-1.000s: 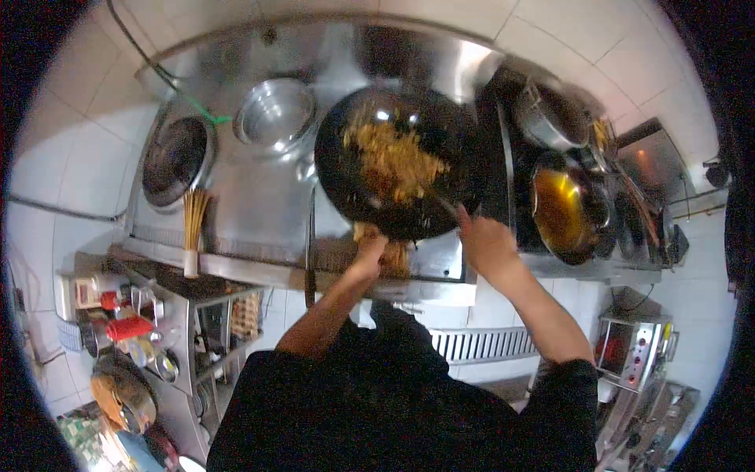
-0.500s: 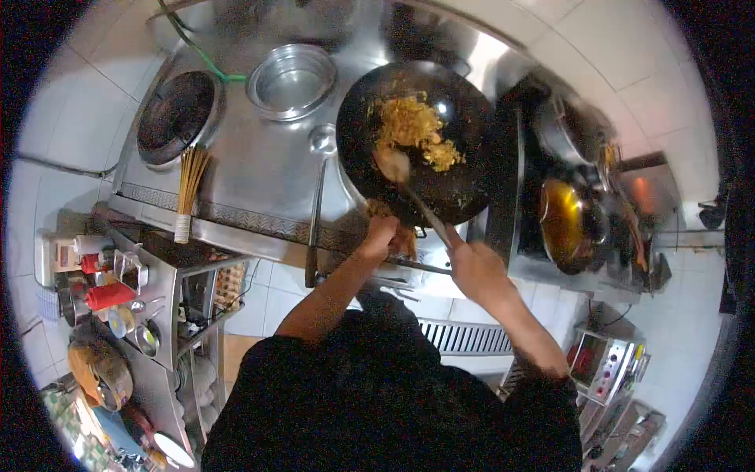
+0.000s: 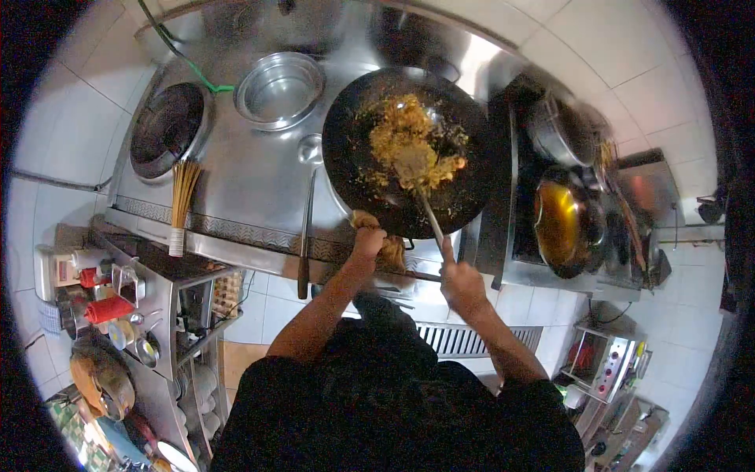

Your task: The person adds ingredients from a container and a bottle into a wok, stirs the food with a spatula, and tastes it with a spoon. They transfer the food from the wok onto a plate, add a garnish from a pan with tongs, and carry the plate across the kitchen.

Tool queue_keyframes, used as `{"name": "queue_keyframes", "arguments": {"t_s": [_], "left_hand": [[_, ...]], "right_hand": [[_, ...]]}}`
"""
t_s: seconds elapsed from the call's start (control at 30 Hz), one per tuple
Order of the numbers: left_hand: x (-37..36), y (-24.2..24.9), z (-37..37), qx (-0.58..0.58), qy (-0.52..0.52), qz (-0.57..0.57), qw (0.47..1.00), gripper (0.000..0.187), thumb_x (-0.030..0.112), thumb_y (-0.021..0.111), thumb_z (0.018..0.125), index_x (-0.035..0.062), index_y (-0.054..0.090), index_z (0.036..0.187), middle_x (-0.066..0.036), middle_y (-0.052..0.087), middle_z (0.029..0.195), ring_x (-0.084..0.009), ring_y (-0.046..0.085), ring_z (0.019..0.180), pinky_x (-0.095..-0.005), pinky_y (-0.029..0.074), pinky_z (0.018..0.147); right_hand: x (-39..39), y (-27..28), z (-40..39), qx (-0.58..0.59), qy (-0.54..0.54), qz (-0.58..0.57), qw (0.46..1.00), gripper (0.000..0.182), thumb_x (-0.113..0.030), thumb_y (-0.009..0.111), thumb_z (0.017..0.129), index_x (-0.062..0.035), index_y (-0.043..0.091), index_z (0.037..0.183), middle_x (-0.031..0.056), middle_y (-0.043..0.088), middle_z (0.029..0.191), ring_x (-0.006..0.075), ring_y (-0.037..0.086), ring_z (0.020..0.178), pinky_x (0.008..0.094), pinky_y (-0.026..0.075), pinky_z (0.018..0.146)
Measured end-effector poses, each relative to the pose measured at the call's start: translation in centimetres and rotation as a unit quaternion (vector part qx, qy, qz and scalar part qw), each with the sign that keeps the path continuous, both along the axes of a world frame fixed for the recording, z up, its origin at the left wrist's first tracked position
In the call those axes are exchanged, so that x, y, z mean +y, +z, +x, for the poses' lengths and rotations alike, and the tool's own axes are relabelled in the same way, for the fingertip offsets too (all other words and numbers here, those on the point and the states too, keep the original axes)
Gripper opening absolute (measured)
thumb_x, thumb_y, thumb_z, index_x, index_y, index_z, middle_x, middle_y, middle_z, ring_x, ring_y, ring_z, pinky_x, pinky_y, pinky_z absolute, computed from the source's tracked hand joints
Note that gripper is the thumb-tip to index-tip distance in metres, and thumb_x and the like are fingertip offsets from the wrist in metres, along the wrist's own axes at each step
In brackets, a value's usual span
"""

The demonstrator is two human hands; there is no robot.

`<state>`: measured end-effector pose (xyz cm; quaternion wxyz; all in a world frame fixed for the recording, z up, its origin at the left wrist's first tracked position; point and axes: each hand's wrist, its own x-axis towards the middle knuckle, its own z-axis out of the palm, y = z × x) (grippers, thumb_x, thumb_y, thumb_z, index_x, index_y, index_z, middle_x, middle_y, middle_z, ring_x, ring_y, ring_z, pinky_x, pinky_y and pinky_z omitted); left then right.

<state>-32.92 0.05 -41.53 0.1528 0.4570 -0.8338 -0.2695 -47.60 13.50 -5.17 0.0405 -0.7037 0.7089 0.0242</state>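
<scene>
My left hand [image 3: 367, 243] is closed round a tan cloth [image 3: 392, 255] at the near edge of a black wok [image 3: 348, 177], by its handle. Fingers wrapped, my right hand [image 3: 464, 288] grips the handle of a wok spatula [image 3: 433, 216]. The spatula's head rests in chopped yellow-brown food [image 3: 401, 130], which lies in the middle of the wok and partly covers the head. Small bits of food stick to the wok's sides.
Left of the wok lie a long-handled ladle [image 3: 308, 204], a metal pot [image 3: 281, 126] and a bamboo wok brush [image 3: 183, 197]. A second burner [image 3: 167, 130] is at far left. On the right stand a pan of amber oil [image 3: 557, 216] and another metal pot [image 3: 541, 130].
The spatula head has moved up and right into the food, and the food is gathered differently. My right hand has shifted slightly down. My left hand stays at the wok's edge.
</scene>
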Motion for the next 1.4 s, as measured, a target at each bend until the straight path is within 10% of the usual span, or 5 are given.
{"name": "queue_keyframes", "arguments": {"t_s": [0.3, 0.4, 0.53, 1.13, 1.4], "left_hand": [[0.2, 19.0, 4.7, 0.56, 0.326, 0.571, 0.504, 0.032, 0.029, 0.057, 0.097, 0.006, 0.054, 0.119, -0.009, 0.066, 0.1, -0.024, 0.065, 0.087, -0.0414, 0.054, 0.085], [2.4, 18.7, 6.2, 0.505, -0.002, 0.534, 0.678, 0.038, 0.034, 0.058, 0.097, 0.0077, 0.051, 0.124, -0.008, 0.063, 0.112, -0.0228, 0.062, 0.092, -0.041, 0.054, 0.084], [1.2, 14.2, 1.6, 0.311, 0.31, 0.472, 0.765, 0.022, 0.011, 0.062, 0.079, 0.0008, 0.061, 0.098, -0.005, 0.057, 0.08, -0.02, 0.055, 0.071, -0.0407, 0.045, 0.06], [0.4, 20.8, 3.7, 0.403, 0.265, 0.497, 0.721, 0.018, 0.026, 0.061, 0.086, 0.0094, 0.059, 0.093, -0.002, 0.057, 0.076, -0.0163, 0.055, 0.064, -0.0308, 0.043, 0.055], [3.5, 23.2, 3.6, 0.449, 0.315, 0.512, 0.661, 0.02, 0.029, 0.059, 0.09, 0.0122, 0.057, 0.1, -0.001, 0.058, 0.081, -0.013, 0.054, 0.064, -0.033, 0.042, 0.051]], "right_hand": [[-6.8, 5.9, -3.7, -0.035, -0.018, 0.081, 0.996, 0.055, -0.015, 0.053, 0.095, -0.0035, 0.038, 0.146, 0.0309, 0.065, 0.075, 0.0458, 0.067, 0.071, 0.052, 0.056, 0.06], [-8.1, 6.8, -7.7, -0.025, 0.026, 0.102, 0.994, 0.049, -0.013, 0.053, 0.094, -0.0097, 0.047, 0.143, 0.0262, 0.067, 0.076, 0.0391, 0.068, 0.065, 0.0487, 0.055, 0.057], [-12.7, 24.5, -12.4, -0.085, -0.011, 0.388, 0.918, 0.037, -0.023, 0.057, 0.097, -0.0138, 0.062, 0.132, 0.0173, 0.068, 0.079, 0.0338, 0.069, 0.07, 0.0469, 0.055, 0.069], [-25.6, 20.4, -13.4, 0.236, 0.057, 0.026, 0.97, 0.022, -0.011, 0.065, 0.08, -0.0065, 0.068, 0.101, 0.0203, 0.07, 0.089, 0.0393, 0.069, 0.083, 0.049, 0.056, 0.073], [-7.0, 13.9, -7.1, -0.074, 0.101, 0.111, 0.986, 0.023, -0.018, 0.06, 0.089, -0.004, 0.057, 0.108, 0.0228, 0.067, 0.081, 0.0432, 0.066, 0.079, 0.0538, 0.051, 0.072]]}}
